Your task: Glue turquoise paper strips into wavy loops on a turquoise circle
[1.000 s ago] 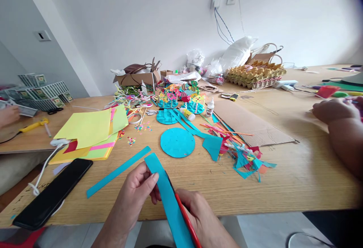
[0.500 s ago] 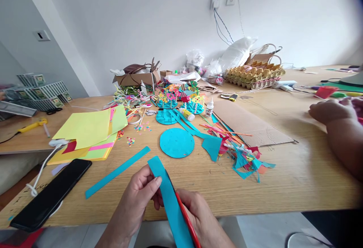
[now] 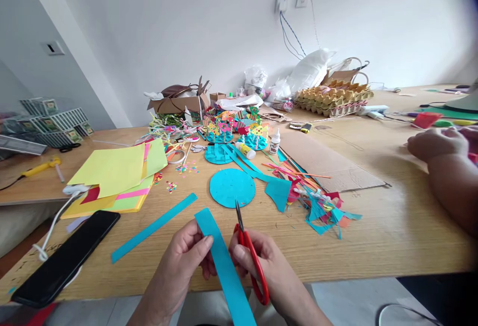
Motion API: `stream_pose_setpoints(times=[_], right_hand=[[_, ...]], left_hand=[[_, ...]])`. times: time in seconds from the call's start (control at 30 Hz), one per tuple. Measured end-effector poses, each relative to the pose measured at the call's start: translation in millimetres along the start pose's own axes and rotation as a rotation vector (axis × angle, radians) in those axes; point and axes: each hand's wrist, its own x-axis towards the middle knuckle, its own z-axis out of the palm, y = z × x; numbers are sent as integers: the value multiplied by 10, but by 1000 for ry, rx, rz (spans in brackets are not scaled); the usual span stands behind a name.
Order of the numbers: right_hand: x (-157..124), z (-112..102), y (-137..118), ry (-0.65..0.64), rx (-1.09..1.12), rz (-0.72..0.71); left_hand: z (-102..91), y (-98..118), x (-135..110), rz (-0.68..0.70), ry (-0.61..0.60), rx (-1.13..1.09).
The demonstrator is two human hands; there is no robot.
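Strip of blue paper point(image 3: 227, 266) is pinched in the left hand point(image 3: 184, 254); just right of it, apart, I see red scissors point(image 3: 249, 247) gripped in the right hand point(image 3: 272, 260); another blue strip point(image 3: 155, 227) lies left on the table point(image 3: 354, 246); beyond, my remote view shows a blue disc point(image 3: 231, 186), then a white bottle point(image 3: 275, 144).
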Motion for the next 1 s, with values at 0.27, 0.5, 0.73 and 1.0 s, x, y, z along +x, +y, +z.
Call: stream_pose_setpoints(times=[0.27, 0.5, 0.73, 1.0], right_hand=[[39, 90, -55, -120, 140, 39], [23, 5, -55, -181, 121, 91], [42, 28, -92, -240, 165, 27], [62, 74, -131, -40, -79, 44]], left_hand=[[51, -21, -1, 13, 19, 44], [-22, 38, -7, 61, 3, 68], [-42, 24, 14, 83, 25, 63], [-12, 59, 11, 91, 52, 99]])
